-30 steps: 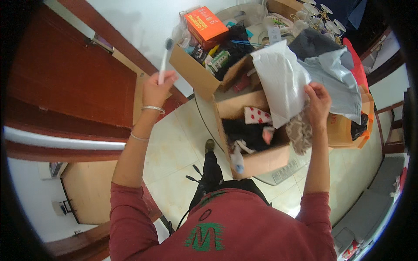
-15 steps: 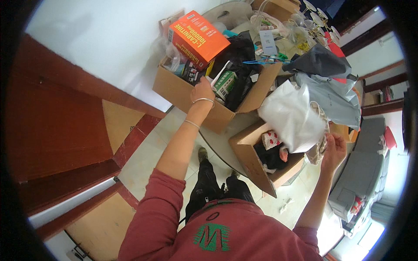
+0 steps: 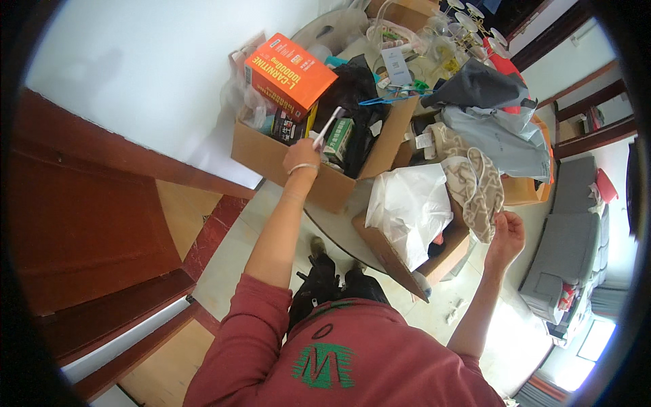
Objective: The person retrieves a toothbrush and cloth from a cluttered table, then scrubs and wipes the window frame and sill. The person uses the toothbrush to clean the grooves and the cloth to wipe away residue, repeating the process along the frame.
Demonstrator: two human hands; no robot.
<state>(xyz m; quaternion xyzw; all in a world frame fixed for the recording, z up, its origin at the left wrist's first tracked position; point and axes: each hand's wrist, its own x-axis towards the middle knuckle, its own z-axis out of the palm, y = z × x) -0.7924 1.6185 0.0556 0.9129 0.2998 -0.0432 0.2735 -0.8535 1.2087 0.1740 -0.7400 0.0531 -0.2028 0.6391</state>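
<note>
Down close to you, below your arms, is your dark red shirt [image 3: 393, 359], and past it are your legs in black pants [image 3: 322, 281]. Your right hand [image 3: 505, 241] is off to the right with its fingers curled, by the tip of a tan patterned cloth [image 3: 475, 190]. I cannot tell if you are pinching that cloth or just near it. The white bag [image 3: 409, 207] was up by your right hand half a second ago. Now it lies over the near box [image 3: 451, 251] and hides most of what is inside, so your right hand looks free of it. A bit farther on, your left hand [image 3: 300, 157] is pinching a white toothbrush [image 3: 327, 129]. A second ago you held it out to the left, away from the boxes. Now it is over the front edge of the left box [image 3: 331, 193], just by a green box [image 3: 337, 141], so I think it is at the right spot to be let go. An orange box [image 3: 288, 74] sits behind it. Farther back lies a grey bag [image 3: 495, 132], and way off to the right is a grey sofa [image 3: 563, 237].
</note>
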